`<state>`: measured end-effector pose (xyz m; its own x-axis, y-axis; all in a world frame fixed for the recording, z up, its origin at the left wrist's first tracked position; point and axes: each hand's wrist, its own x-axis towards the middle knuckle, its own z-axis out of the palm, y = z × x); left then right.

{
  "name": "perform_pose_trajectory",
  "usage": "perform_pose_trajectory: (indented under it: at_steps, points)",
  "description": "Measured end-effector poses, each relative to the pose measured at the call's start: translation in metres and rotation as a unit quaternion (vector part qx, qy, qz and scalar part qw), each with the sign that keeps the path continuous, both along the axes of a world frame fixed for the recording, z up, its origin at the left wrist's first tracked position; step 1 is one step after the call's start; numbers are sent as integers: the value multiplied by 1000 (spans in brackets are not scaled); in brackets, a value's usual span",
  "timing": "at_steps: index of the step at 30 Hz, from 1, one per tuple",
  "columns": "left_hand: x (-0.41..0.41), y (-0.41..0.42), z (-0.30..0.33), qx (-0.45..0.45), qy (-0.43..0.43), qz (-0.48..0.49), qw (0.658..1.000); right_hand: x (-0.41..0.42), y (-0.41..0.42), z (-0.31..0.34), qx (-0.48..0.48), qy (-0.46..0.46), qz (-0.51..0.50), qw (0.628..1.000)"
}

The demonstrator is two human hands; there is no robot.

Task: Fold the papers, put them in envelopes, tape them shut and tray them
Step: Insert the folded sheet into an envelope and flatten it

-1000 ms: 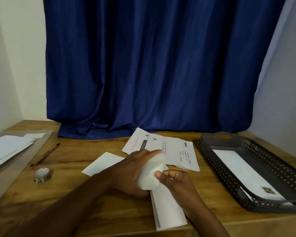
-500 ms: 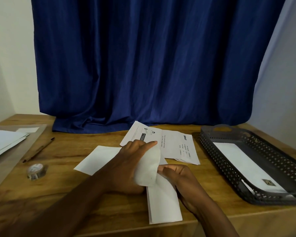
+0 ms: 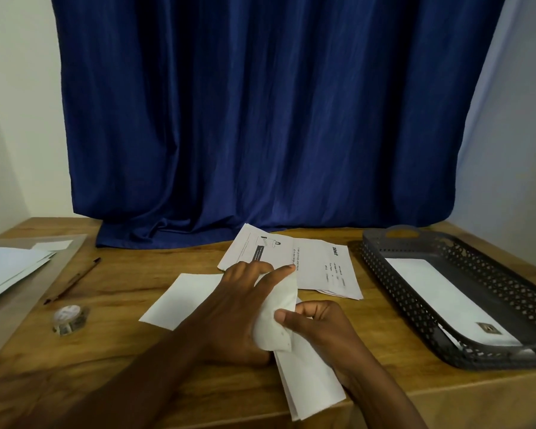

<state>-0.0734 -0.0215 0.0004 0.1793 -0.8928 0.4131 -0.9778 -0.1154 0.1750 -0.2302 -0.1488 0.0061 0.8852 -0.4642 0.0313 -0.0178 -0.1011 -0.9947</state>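
my left hand (image 3: 239, 308) holds the curled upper end of the folded paper (image 3: 277, 317), forefinger stretched along its top edge, and my right hand (image 3: 316, 326) pinches the same end with thumb and fingers, steadying the envelope (image 3: 310, 379) that lies under it at the near table edge. over the last second the paper's lower part has slid further into the envelope mouth, so i judge insertion under way, not finished. 1 blank sheet (image 3: 183, 298) lies beneath my left wrist, printed sheets (image 3: 319, 267) just beyond. the tape roll (image 3: 69, 318) sits well to the left, untouched; taping is still due. 1 envelope (image 3: 446, 298) already lies in the tray (image 3: 415, 308).
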Motion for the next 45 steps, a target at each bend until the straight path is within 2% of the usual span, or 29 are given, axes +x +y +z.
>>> perform_pose_trajectory:
  at_steps: [7, 13, 21, 27, 35, 45]
  points:
    - [-2, 1, -1, -23, 43, -28, 998, 2, -1, -4, -31, -12, -4, 999]
    - [6, 0, -8, -30, 59, -8, 998, -5, -9, -7, 34, -20, 40, 998]
    - [7, -1, -7, -38, 79, 0, 996, -8, -18, -6, 44, -2, 77, 996]
    - [4, 2, -2, -19, 4, 11, 1000, 2, -8, -8, -52, 40, 15, 998]
    - [-4, 2, 1, -8, 6, -28, 1000, 19, -5, -8, -44, 54, -89, 994]
    - [10, -1, -10, -41, 18, -8, 999, 16, 2, -4, -37, 28, -105, 993]
